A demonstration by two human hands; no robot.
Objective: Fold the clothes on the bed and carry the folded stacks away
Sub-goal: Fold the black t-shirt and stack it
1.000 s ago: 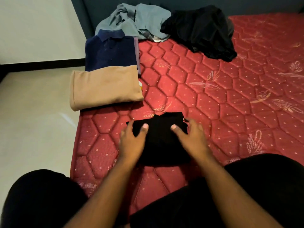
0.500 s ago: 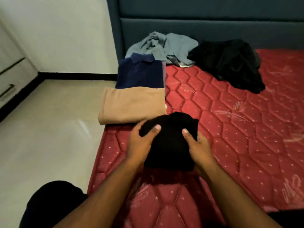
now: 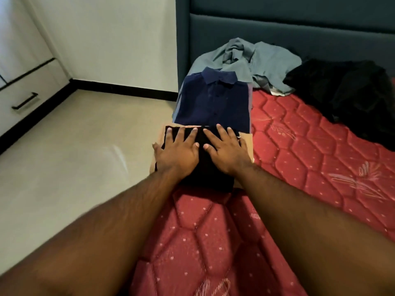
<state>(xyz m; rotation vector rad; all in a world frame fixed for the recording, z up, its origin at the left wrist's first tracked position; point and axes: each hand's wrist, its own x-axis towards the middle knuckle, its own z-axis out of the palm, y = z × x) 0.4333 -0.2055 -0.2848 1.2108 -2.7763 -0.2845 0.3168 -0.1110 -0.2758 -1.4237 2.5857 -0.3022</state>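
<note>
Pressing down with both palms, the person flattens a folded black garment [image 3: 205, 167] that lies on top of a folded tan garment [image 3: 245, 142] at the left edge of the red quilted mattress [image 3: 299, 159]. The left hand [image 3: 177, 150] and the right hand [image 3: 226, 150] lie side by side, fingers straight and spread wide, holding nothing; a ring shows on the right hand. Most of the tan piece is hidden under the black one and the hands, so only thin strips show at its far and right edges and a sliver at the left. The black fabric is so dark that its folds cannot be made out. Both forearms fill the lower part of the view and cover much of the near mattress.

Just beyond the tan piece lies a folded navy polo shirt [image 3: 213, 101], collar toward the headboard; whether the two touch cannot be told. Behind it a crumpled grey-blue shirt [image 3: 256, 63] is heaped against the dark teal headboard [image 3: 277, 24], and beside that, to the right, a loose pile of black clothing [image 3: 346, 92] is cut off by the frame edge. Left of the bed are the pale floor [image 3: 74, 146] and a white drawer unit with a black handle [image 3: 24, 101].
</note>
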